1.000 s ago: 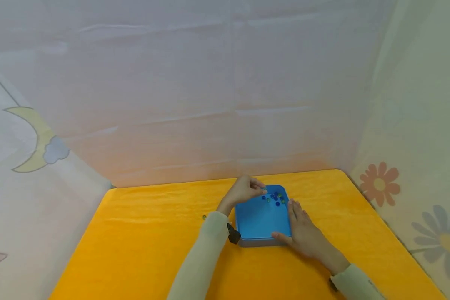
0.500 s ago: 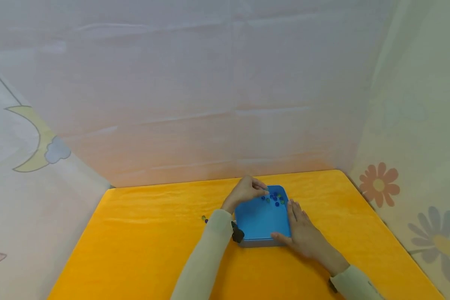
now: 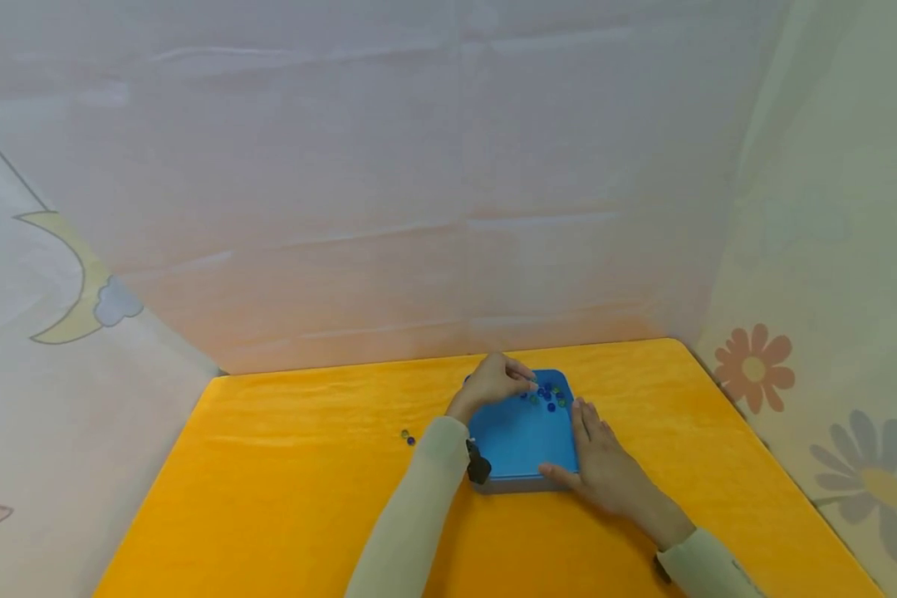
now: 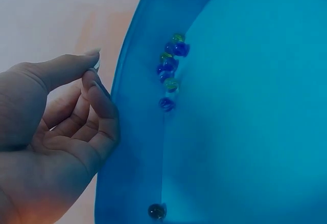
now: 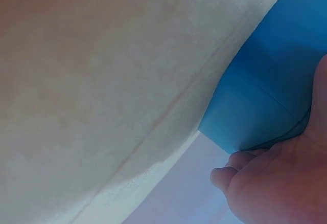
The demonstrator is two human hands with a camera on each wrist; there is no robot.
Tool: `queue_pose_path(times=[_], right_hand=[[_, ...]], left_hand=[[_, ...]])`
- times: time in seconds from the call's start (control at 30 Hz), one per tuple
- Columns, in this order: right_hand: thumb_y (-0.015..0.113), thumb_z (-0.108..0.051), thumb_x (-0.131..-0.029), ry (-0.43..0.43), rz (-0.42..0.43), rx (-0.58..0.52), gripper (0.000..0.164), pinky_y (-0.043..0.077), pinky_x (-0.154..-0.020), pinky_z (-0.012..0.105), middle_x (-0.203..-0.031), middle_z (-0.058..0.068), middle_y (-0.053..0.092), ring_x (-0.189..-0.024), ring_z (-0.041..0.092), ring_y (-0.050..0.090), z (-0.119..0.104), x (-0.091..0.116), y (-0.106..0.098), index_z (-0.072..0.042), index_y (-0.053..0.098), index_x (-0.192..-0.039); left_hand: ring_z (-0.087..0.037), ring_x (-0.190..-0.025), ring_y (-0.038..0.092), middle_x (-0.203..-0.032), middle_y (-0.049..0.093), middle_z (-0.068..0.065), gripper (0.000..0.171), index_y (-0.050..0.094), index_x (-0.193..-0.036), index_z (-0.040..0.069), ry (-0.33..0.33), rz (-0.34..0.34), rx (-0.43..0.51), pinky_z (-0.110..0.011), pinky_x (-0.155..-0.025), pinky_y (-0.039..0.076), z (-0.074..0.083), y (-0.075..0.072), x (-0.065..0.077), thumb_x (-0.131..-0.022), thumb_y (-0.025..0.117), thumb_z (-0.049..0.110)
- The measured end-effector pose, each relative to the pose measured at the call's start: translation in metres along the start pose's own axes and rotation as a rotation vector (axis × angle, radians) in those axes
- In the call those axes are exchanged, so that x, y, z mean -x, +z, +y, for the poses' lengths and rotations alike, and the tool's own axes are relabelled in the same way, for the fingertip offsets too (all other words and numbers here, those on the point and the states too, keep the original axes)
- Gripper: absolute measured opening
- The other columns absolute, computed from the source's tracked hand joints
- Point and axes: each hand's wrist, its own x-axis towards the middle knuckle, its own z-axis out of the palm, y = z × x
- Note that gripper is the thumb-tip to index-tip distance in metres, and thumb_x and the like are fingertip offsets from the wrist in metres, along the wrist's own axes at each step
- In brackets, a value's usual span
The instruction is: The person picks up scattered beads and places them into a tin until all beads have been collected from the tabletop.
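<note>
A blue square tray (image 3: 526,440) sits on the yellow cloth. In its far right part lie several blue and yellow-green glass marbles (image 4: 171,84). A darker marble (image 4: 157,211) rests apart from them near the tray wall. My left hand (image 3: 493,384) is over the tray's far left corner, thumb and forefinger tips pinched together; whether a marble is between them is not plain. My right hand (image 3: 605,465) lies along the tray's right side with straight fingers, its thumb on the near rim. In the right wrist view the right hand (image 5: 281,183) touches the blue wall.
Two loose marbles, a yellow-green marble (image 3: 405,434) and a blue marble (image 3: 411,441), lie on the yellow cloth (image 3: 299,490) left of the tray, close to my left sleeve. A pale hanging sheet (image 3: 448,274) closes off the far edge, with printed sheets at both sides.
My left hand has shifted slightly right, its fingertips still together. The blue marble on the cloth, hidden by the sleeve before, now shows. The right hand has stayed on the tray.
</note>
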Motion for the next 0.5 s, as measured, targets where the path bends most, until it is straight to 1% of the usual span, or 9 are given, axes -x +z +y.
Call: queue_pose_path(times=[0.3,0.5], right_hand=[[0.055,-0.078,-0.093,0.009,-0.003,0.0,0.121,0.026,-0.122,0.071,-0.17,0.036,0.017,-0.157,0.057,0.021,0.0011,-0.0007,0.001,0.013,0.016,-0.162],[0.055,-0.08,-0.092,0.019,-0.011,-0.004,0.123,0.027,-0.121,0.071,-0.17,0.035,0.017,-0.157,0.057,0.021,-0.001,-0.001,-0.0019,0.013,0.016,-0.162]], left_hand=[[-0.015,-0.089,0.071,-0.1,0.079,-0.003,0.017,0.081,-0.11,0.014,-0.019,-0.01,0.016,-0.029,-0.085,0.06,-0.0013,0.0015,-0.0037,-0.098,0.076,0.025],[-0.013,-0.088,0.07,-0.1,0.078,-0.003,0.016,0.081,-0.11,0.014,-0.022,-0.016,0.033,-0.032,-0.087,0.06,-0.0017,0.0029,-0.0054,-0.099,0.076,0.024]])
